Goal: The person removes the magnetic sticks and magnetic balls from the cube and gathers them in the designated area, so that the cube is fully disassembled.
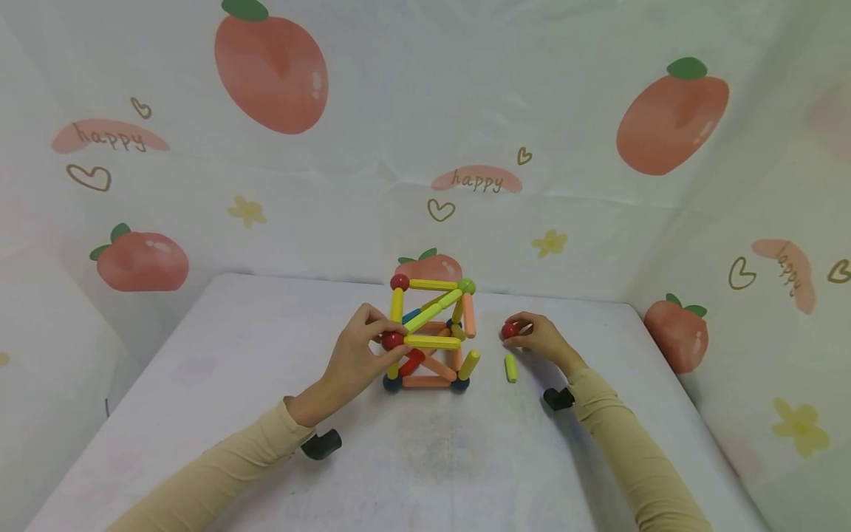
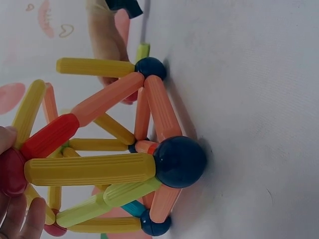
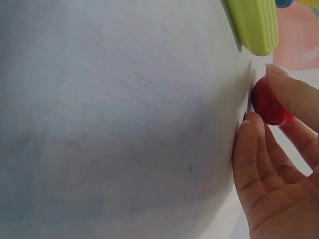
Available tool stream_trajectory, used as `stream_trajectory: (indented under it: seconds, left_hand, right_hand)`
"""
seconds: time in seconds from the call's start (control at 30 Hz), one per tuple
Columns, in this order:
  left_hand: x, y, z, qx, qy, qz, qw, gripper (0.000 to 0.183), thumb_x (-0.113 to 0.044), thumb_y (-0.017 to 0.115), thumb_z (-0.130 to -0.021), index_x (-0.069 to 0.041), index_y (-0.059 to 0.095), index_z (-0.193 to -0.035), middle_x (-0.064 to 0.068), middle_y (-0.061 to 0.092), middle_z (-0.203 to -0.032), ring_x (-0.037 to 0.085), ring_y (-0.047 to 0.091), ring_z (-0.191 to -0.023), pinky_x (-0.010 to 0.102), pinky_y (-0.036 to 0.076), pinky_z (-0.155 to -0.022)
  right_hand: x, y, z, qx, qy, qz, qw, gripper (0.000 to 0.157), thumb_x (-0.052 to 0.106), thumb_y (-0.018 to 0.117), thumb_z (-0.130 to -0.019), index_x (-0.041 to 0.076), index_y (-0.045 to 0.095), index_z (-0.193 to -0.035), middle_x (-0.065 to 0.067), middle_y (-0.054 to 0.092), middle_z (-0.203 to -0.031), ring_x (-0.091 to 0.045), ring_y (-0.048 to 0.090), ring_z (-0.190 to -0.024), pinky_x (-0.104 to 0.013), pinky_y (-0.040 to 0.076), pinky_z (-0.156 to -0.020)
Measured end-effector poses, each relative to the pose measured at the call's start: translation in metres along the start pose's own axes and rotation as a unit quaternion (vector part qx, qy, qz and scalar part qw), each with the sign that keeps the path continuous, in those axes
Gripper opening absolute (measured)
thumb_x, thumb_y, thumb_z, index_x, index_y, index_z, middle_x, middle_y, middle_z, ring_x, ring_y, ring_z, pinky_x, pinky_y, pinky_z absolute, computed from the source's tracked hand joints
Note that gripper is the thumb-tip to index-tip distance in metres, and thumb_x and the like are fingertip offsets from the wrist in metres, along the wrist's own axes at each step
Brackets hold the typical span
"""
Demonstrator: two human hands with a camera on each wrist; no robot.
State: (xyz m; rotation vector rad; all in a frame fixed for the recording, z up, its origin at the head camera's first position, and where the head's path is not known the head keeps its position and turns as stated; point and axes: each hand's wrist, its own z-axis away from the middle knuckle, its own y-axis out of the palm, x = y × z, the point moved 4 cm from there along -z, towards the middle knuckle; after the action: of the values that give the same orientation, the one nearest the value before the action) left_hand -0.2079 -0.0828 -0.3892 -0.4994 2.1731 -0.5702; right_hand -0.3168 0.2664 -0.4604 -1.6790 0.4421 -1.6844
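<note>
The left grip (image 1: 354, 353) pinches a glossy red corner ball (image 1: 392, 340), the right grip (image 1: 544, 342) a loose glossy red ball (image 1: 509, 331); a careless left tug could detach a ribbed yellow plastic rod (image 1: 433, 342).

A loose rod (image 1: 510, 368) lies right of the lattice (image 1: 432, 341).

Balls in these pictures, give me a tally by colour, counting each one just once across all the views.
Red balls: 3
Dark blue balls: 4
Green ball: 1
Total: 8 visible
</note>
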Motion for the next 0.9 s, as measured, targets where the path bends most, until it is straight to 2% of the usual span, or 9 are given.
stream_trajectory:
  seconds: [0.17,0.3,0.43,0.5,0.6,0.67,0.8,0.9]
  left_hand:
    - [-0.001,-0.001,-0.001,0.001,0.0,0.002,1.0,0.026,-0.017,0.085,-0.077,-0.012,0.074,-0.101,0.002,0.05,-0.096,0.01,0.057,-0.087,0.032,0.059,-0.072]
    - [-0.002,-0.001,0.0,0.004,0.001,-0.001,1.0,0.026,-0.017,0.085,-0.078,-0.012,0.074,-0.101,0.003,0.051,-0.097,0.01,0.056,-0.088,0.03,0.059,-0.073]
    - [-0.002,-0.002,0.001,0.01,0.006,-0.004,0.9999,0.028,-0.017,0.084,-0.079,-0.013,0.073,-0.104,0.003,0.052,-0.098,0.011,0.056,-0.089,0.029,0.059,-0.074]
    - [-0.002,-0.003,0.002,0.011,0.009,0.003,0.9999,0.03,-0.016,0.083,-0.08,-0.012,0.072,-0.107,0.003,0.053,-0.099,0.012,0.058,-0.09,0.03,0.06,-0.075]
    - [-0.001,-0.004,0.002,0.011,0.008,0.016,0.9998,0.032,-0.014,0.084,-0.079,-0.011,0.07,-0.108,0.003,0.055,-0.1,0.012,0.06,-0.091,0.03,0.06,-0.076]
    - [-0.001,-0.005,0.002,0.013,0.005,0.021,0.9997,0.033,-0.014,0.084,-0.079,-0.01,0.069,-0.108,0.002,0.055,-0.101,0.012,0.061,-0.09,0.029,0.061,-0.077]
    - [0.0,-0.006,0.001,0.02,0.003,0.017,0.9996,0.033,-0.015,0.085,-0.078,-0.01,0.068,-0.106,0.001,0.055,-0.101,0.01,0.06,-0.09,0.025,0.059,-0.077]
    - [0.002,-0.006,-0.001,0.023,0.008,0.016,0.9996,0.033,-0.015,0.085,-0.078,-0.01,0.069,-0.106,0.002,0.056,-0.1,0.01,0.059,-0.089,0.023,0.059,-0.076]
  right_hand:
    - [0.002,-0.002,0.002,0.005,-0.001,0.002,1.0,0.048,0.012,0.078,-0.083,0.001,0.06,-0.126,-0.023,0.062,-0.114,-0.02,0.062,-0.087,-0.024,0.052,-0.067]
    - [0.005,-0.007,0.008,-0.001,-0.01,0.028,1.0,0.051,0.011,0.078,-0.082,0.0,0.058,-0.129,-0.024,0.063,-0.115,-0.024,0.065,-0.09,-0.026,0.053,-0.069]
    - [0.014,-0.016,0.018,-0.032,-0.023,0.054,0.998,0.051,0.012,0.076,-0.084,0.002,0.057,-0.13,-0.024,0.064,-0.116,-0.031,0.067,-0.096,-0.029,0.053,-0.072]
    - [0.022,-0.02,0.025,-0.051,-0.033,0.045,0.997,0.049,0.012,0.075,-0.085,0.003,0.058,-0.13,-0.023,0.065,-0.116,-0.032,0.067,-0.098,-0.03,0.053,-0.073]
    - [0.034,-0.02,0.035,-0.062,-0.053,0.001,0.997,0.044,0.011,0.073,-0.088,0.003,0.06,-0.129,-0.022,0.067,-0.115,-0.031,0.067,-0.099,-0.027,0.053,-0.076]
    - [0.042,-0.015,0.042,-0.045,-0.06,-0.052,0.996,0.041,0.011,0.072,-0.089,0.005,0.06,-0.128,-0.022,0.067,-0.115,-0.027,0.067,-0.099,-0.024,0.053,-0.08]
    - [0.057,0.006,0.057,0.025,-0.067,-0.154,0.986,0.042,0.016,0.071,-0.091,0.006,0.059,-0.131,-0.027,0.063,-0.124,-0.015,0.067,-0.102,-0.02,0.054,-0.086]
    - [0.064,0.024,0.065,0.074,-0.07,-0.196,0.975,0.048,0.019,0.07,-0.092,0.003,0.056,-0.134,-0.025,0.06,-0.13,-0.008,0.067,-0.105,-0.02,0.054,-0.089]
